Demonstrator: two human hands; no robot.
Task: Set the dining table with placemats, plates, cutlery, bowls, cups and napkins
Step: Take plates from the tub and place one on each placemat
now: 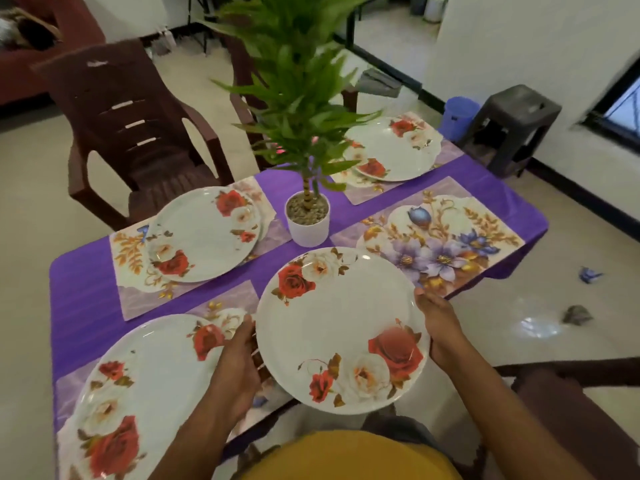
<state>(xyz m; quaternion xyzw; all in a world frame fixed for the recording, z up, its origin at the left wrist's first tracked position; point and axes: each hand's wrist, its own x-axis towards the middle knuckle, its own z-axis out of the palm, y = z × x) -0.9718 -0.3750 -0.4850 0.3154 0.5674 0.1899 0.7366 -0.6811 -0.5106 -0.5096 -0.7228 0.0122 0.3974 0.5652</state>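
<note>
While both hands, left and right, grip the rose plate by its rims above the table edge, a slip could drop it short of the bare placemat.

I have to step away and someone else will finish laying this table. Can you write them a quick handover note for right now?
Left hand and right hand grip opposite edges of the held plate, above the table's near edge.
Four placemats are down. Three carry plates: near-left plate, far-left plate, far-right plate.
The bare placemat at near right has none; the held plate probably goes there.
Left: cutlery, bowls, cups and napkins, none in view.
</note>
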